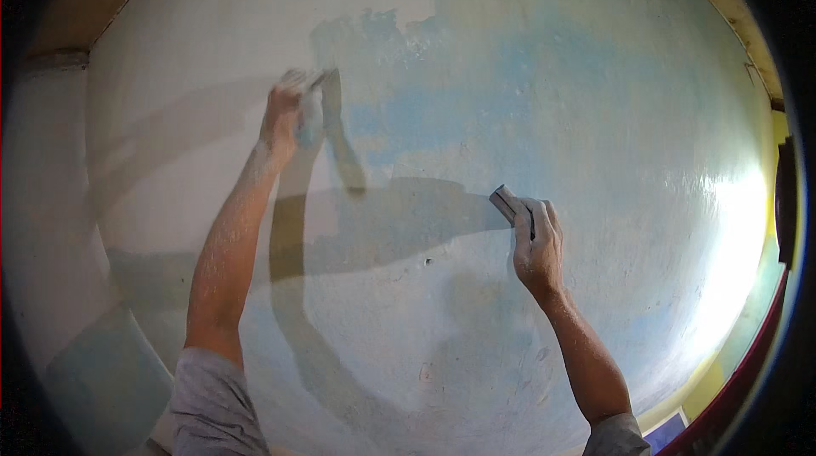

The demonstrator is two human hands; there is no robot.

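My left hand (283,112) is raised against a pale wall (527,73) and grips a small flat scraper-like tool (316,90), its blade pressed to the wall at the edge of a blue patch. At mid height my right hand (535,239) is closed on a small dark grey block (507,201), held against the wall. Both forearms are dusted white and come out of grey sleeves. Shadows of my arms fall across the wall between the hands.
The wall is part white filler on the left and top, part worn blue paint (476,107) on the right. A rounded white column (51,201) stands at the left. At the right edge run a yellow strip and a dark red frame (748,362).
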